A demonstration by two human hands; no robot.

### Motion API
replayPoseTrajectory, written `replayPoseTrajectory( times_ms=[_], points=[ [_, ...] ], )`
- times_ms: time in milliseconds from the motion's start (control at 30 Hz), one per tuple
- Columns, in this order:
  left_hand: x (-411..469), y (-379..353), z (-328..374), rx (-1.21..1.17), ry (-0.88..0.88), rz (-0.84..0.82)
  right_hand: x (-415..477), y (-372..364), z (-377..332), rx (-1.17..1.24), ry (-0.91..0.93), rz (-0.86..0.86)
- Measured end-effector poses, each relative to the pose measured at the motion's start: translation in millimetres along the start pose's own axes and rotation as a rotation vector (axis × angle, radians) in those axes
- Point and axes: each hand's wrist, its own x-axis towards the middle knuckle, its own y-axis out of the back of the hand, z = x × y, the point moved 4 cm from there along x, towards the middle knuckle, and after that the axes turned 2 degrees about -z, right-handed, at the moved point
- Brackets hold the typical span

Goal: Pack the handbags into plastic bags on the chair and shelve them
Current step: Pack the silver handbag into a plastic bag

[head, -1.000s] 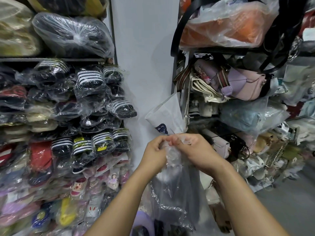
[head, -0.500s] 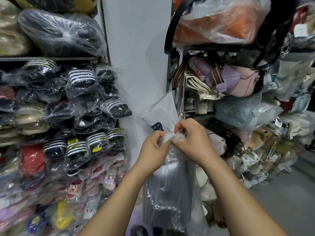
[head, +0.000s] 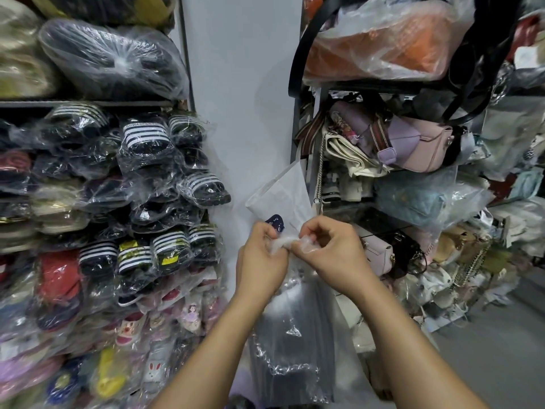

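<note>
A dark handbag with a silver chain (head: 290, 346) hangs inside a clear plastic bag (head: 330, 343) in front of me. My left hand (head: 261, 258) and my right hand (head: 333, 252) both pinch the gathered, twisted neck of the plastic bag (head: 287, 242) at chest height, fingers curled round it. The bag's lower part dangles between my forearms. The chair is not in view.
Left shelves (head: 88, 103) are stacked with bagged slippers (head: 144, 140). The right shelf unit (head: 380, 88) holds a purple handbag (head: 413, 143), an orange bag in plastic (head: 383, 39) and several more bags. A white paper bag (head: 283, 196) hangs by the grey wall (head: 241, 84). Grey floor lies lower right.
Both hands have kept twisting the bag's neck and rose slightly; the plastic top is now bunched tighter between the fingers. The view shifted a little.
</note>
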Motion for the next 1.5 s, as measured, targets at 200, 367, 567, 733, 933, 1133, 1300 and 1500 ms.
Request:
replayPoseTrajectory(
  times_ms=[200, 367, 567, 733, 933, 1133, 1300, 1500],
  points=[
    [6.4, -4.8, 2.0, 0.116, 0.033, -0.136, -3.1, 0.6, 4.0, -0.064, 0.007, 0.028],
    [6.8, -2.9, -1.7, -0.039, 0.044, -0.414, -10.8, -2.4, 12.8, -0.045, 0.014, 0.102],
    [5.6, 0.3, 3.9, -0.543, 0.276, -0.468, -1.8, -1.6, 1.2, -0.052, 0.060, 0.179],
    [18.2, -5.8, -13.0, -0.650, 0.540, -0.299, 1.0, -8.2, -9.8, -0.096, 0.190, 0.172],
    [45.3, 14.4, -51.2, -0.639, 0.690, 0.072, -20.0, -6.0, 21.2, -0.093, 0.110, 0.204],
    [9.2, 12.5, -125.4, -0.549, 0.881, 0.258, -66.1, -16.1, 83.1, -0.151, -0.171, 0.126],
    [-0.8, 16.8, -128.1, -0.513, 0.815, 0.256, -71.4, -21.4, 88.9, -0.189, -0.234, 0.100],
    [10.0, 16.3, -82.8, -0.407, 0.527, 0.021, -44.4, -6.6, 88.7, -0.056, -0.361, 0.161]
  ],
)
